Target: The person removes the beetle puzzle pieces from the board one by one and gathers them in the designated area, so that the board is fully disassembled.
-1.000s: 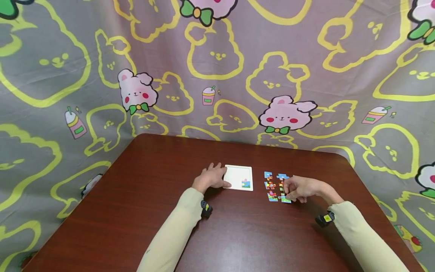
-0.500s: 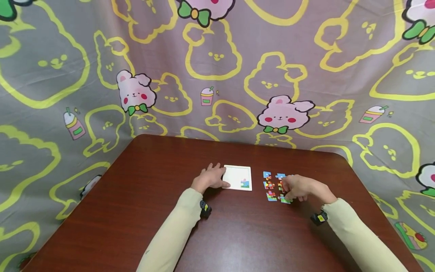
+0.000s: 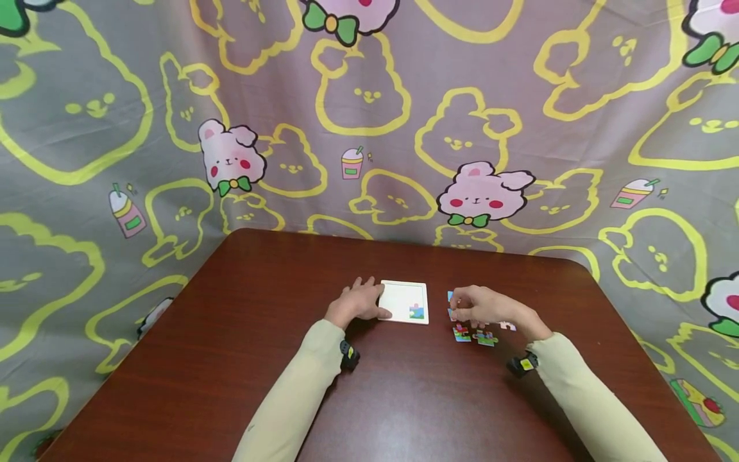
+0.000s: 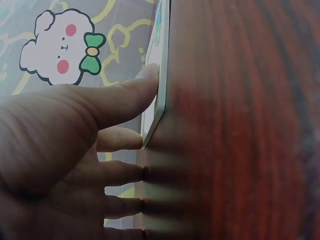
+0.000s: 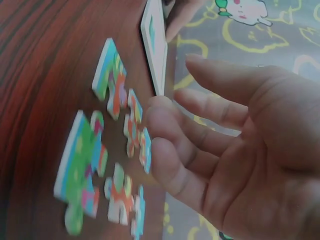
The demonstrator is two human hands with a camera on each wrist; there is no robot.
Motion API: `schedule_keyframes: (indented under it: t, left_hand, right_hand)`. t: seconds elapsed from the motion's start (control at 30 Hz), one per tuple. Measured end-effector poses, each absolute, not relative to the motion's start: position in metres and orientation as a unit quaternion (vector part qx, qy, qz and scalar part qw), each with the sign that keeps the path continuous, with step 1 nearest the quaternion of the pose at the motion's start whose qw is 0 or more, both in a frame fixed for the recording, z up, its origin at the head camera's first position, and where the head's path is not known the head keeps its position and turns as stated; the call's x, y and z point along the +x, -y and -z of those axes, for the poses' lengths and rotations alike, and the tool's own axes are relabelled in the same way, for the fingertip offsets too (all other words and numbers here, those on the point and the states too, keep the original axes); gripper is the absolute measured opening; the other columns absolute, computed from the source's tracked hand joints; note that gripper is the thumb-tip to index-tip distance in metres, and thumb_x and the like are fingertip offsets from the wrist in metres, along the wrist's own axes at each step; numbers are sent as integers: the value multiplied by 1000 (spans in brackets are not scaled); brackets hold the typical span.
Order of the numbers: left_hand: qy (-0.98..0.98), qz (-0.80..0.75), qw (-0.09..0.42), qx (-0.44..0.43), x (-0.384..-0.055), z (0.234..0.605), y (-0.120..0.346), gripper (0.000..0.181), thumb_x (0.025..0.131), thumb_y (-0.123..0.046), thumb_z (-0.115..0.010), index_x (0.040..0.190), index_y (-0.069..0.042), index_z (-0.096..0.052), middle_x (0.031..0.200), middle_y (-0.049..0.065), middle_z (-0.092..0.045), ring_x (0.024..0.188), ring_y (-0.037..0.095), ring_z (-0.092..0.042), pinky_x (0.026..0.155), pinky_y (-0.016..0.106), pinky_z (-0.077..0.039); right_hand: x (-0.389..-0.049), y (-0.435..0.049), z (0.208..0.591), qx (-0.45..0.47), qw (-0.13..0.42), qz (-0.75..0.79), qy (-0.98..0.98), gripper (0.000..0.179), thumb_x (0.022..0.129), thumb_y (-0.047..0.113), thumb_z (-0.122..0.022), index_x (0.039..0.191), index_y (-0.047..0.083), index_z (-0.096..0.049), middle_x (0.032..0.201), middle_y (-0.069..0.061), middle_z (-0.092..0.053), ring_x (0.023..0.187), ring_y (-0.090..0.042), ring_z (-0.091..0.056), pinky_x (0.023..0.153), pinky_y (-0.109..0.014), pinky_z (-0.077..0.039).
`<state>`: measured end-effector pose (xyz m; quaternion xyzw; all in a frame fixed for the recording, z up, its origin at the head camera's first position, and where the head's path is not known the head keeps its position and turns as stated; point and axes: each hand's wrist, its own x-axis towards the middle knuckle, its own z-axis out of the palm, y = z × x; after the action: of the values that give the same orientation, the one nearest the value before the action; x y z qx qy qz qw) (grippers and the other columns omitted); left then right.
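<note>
A shallow white puzzle tray (image 3: 398,300) lies flat on the table, with one jigsaw piece (image 3: 417,311) in its near right corner. My left hand (image 3: 358,301) rests at the tray's left side with fingers spread; in the left wrist view the thumb (image 4: 132,95) lies on the tray's rim. Right of the tray, my right hand (image 3: 485,305) hovers over several loose jigsaw pieces (image 3: 485,338), hiding some in the head view. The right wrist view shows its fingers (image 5: 167,165) loosely bent, with no piece between them, and colourful pieces (image 5: 75,167) lying below.
The dark reddish-brown table (image 3: 369,398) extends around the tray and pieces. A curtain (image 3: 381,147) printed with cartoon rabbits hangs behind its far edge. Black wrist cameras (image 3: 522,364) sit at both cuffs.
My right hand has moved left and away from me, from the right-hand pieces to above the left-hand ones, uncovering pieces on the near side. The left hand and tray stay put.
</note>
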<state>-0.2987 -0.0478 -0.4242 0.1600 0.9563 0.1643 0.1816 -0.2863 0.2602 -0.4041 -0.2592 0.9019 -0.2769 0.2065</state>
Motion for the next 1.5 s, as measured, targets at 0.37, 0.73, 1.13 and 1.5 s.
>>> schedule_keyframes:
  t: [0.37, 0.73, 1.13, 1.5]
  left_hand:
    - [-955, -167, 188, 155, -300, 425, 47, 78, 92, -48, -64, 156, -20, -29, 165, 11, -15, 153, 38, -7, 123, 55, -13]
    - [-959, -156, 182, 153, -302, 424, 46, 77, 93, -48, -63, 156, -21, -29, 165, 11, -16, 153, 39, -8, 122, 55, -14]
    - [-960, -153, 177, 154, -301, 423, 44, 77, 92, -49, -64, 155, -19, -31, 164, 13, -19, 152, 40, -10, 122, 56, -16]
    - [-960, -146, 174, 161, -299, 425, 46, 78, 92, -50, -63, 156, -18, -31, 164, 13, -19, 152, 40, -11, 121, 56, -17]
  right_hand:
    - [-301, -226, 415, -262, 186, 283, -904, 28, 94, 25, -67, 113, 5, -62, 80, -7, -65, 54, -20, -59, 50, -33, -52]
    - [-304, -202, 421, -268, 193, 263, -906, 23, 92, 20, -69, 109, 6, -62, 75, 0, -69, 48, -17, -54, 46, -28, -48]
    - [-304, -191, 422, -235, 184, 254, -920, 18, 89, 15, -72, 102, 6, -64, 73, 2, -73, 46, -15, -56, 45, -26, -48]
    - [-302, -185, 423, -229, 185, 248, -923, 13, 89, 15, -72, 96, 8, -64, 75, -1, -72, 49, -12, -54, 46, -25, -46]
